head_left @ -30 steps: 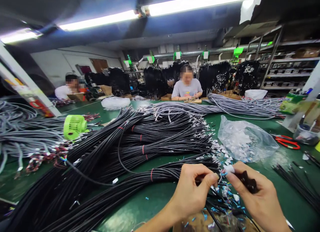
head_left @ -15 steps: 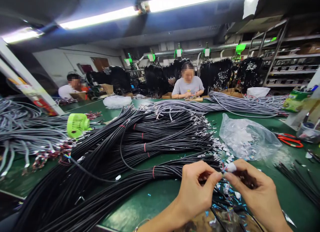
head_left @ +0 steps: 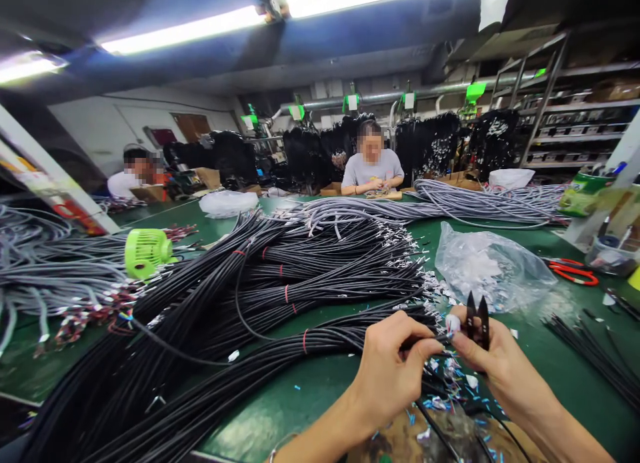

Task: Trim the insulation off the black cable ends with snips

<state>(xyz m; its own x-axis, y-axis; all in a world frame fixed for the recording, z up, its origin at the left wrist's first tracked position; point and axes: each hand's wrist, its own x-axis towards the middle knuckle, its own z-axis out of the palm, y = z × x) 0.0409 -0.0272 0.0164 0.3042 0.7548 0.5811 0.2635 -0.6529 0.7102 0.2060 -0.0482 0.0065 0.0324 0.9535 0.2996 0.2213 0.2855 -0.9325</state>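
My left hand is closed, thumb and forefinger pinching the end of a black cable. Right beside it, my right hand holds black snips among its fingers, their two pointed blades apart and sticking up. The right thumb and wrapped forefinger also meet at the cable's end; the thin wires there are too small to make out. White tape covers that fingertip. Beyond my left hand lie bundles of black cables with white-tipped ends, some tied with red bands.
A clear plastic bag of white bits lies at the right, near orange-handled scissors. Grey cables stretch across the back. A green fan stands left. Blue and white scraps litter the front. A co-worker sits opposite.
The right hand has turned, bringing the snips' blades into sight, upright. Its fingertips have shifted slightly up and left. My left hand stays nearly in place; the whole view has shifted a little.
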